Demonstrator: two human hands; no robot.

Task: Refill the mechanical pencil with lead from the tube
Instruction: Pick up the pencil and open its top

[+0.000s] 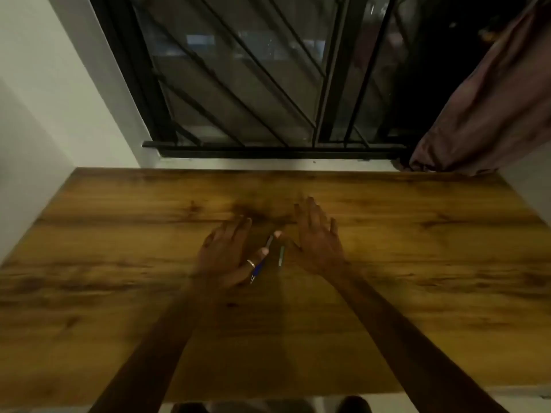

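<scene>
Lying between flat hands: pencil (262, 259).

hands (269, 248) flat, pencil (260, 262), tube (281, 256) between

On the worktop (119, 293), near its middle, the mechanical pencil (260, 265) lies at a slant, and the lead tube (281, 256) lies just to the right of it, close but apart. The left hand (225, 257) is flat over the worktop on the left side of the pencil, its thumb over the barrel. The right hand (317, 236) is spread flat on the right side of the tube. Behind the worktop is a window with a grille (238, 84), and a curtain (483, 108) hangs at the far right corner. A wall (44, 99) stands on the left.
</scene>
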